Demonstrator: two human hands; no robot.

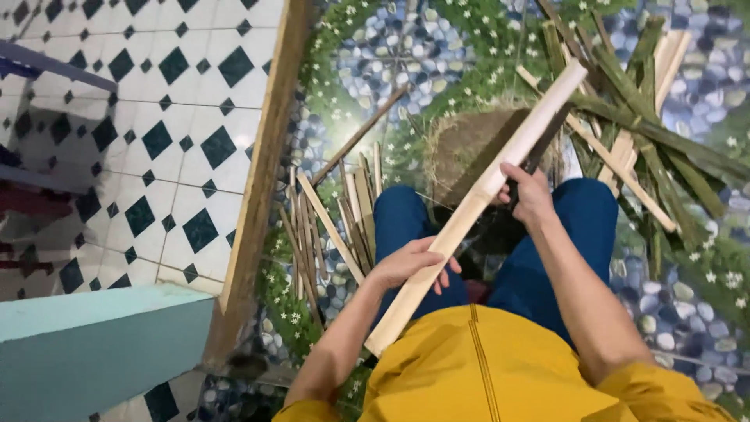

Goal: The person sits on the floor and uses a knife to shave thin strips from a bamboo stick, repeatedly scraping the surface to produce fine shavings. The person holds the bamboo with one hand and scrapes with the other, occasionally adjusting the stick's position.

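Pale bamboo slat (476, 205): long, flat, running diagonally from the lap up and away to the right, across both blue-trousered knees.

Left hand (410, 263): closed around the slat's lower part, fingers wrapped over it, just above the near end, which juts out past the grip toward the yellow shirt (500, 367).

Right hand (530, 193): closed on a dark blade (512, 148), whose flat lies against the slat directly beyond the grip; the handle is hidden in the fist.

Beyond the blade: a mound of dry fibres (461, 141).

Left of the left hand: thin split strips (332, 227), scattered on the pebble-and-flower patterned mat (391, 55).

Right of the right hand: a heap of green and pale bamboo offcuts (648, 117).

Far left: wooden beam (258, 180), tiled floor (156, 117) with dark diamonds.
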